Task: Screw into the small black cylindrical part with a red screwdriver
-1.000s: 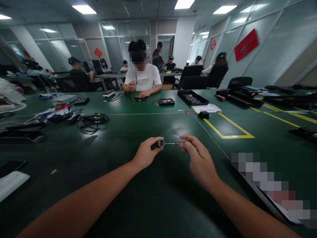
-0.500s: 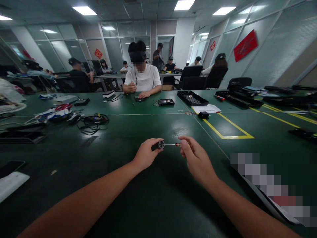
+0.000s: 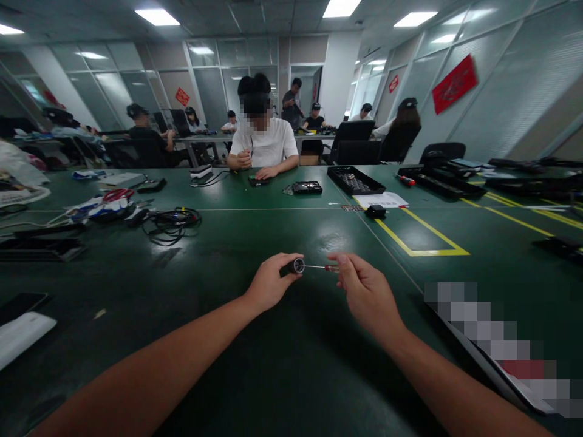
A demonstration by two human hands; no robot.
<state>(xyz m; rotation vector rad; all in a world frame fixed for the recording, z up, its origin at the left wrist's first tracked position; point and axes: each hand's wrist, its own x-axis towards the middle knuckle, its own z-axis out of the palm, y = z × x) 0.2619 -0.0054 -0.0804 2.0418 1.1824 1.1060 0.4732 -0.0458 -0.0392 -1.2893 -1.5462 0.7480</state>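
Note:
My left hand is wrapped round a short black cylinder, whose round, silvery-rimmed end faces me. Details inside that end are too small to make out. In my right hand is a slim screwdriver with a red handle, pinched between thumb and fingers. Its thin metal shaft points left and level, and the tip meets the side of the cylinder's end; I cannot tell whether it sits in a screw. Both hands are just above the green table.
Black cables lie in a tangle at left. Beyond my hands are a small black block, a black tray of parts and yellow tape. A co-worker sits opposite. A white object lies at near left.
My right hand has turned slightly and its fingers have shifted on the screwdriver, showing more of the red handle. My left hand keeps its hold on the cylinder.

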